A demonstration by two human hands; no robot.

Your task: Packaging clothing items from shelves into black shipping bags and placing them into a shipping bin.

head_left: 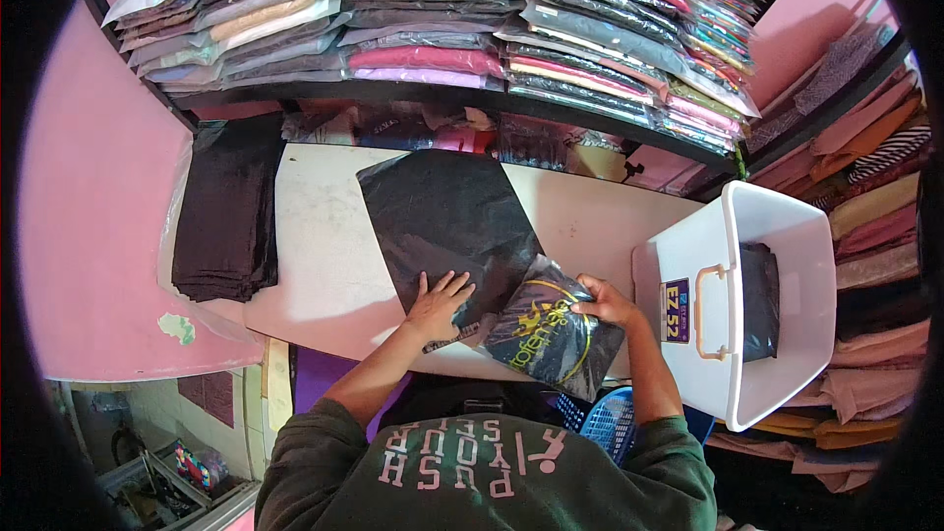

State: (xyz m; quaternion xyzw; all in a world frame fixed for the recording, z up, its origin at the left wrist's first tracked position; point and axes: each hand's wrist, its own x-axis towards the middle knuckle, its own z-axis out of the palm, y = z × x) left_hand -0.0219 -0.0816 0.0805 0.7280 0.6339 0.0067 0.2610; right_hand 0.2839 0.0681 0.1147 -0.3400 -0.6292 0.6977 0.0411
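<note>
My left hand (pixel 442 307) lies with spread fingers on the lower edge of a black folded fabric piece (pixel 450 217) spread on the white table (pixel 317 221). A narrow patterned strip shows beside its thumb. My right hand (pixel 605 302) grips the upper right edge of a clear plastic bag (pixel 553 332) with dark contents and yellow printing. That bag overlaps the lower right corner of the black piece and reaches past the table's front edge. At the table's left end sits a stack of black folded fabric (pixel 228 214).
A white plastic bin (pixel 796 273) stands tilted in view at right, a dark packet (pixel 759 302) inside. Bagged folded garments (pixel 428 59) fill the shelf (pixel 442 96) behind the table. A blue plastic basket (pixel 611 417) is below the front edge. Folded cloths (pixel 877 236) line the far right.
</note>
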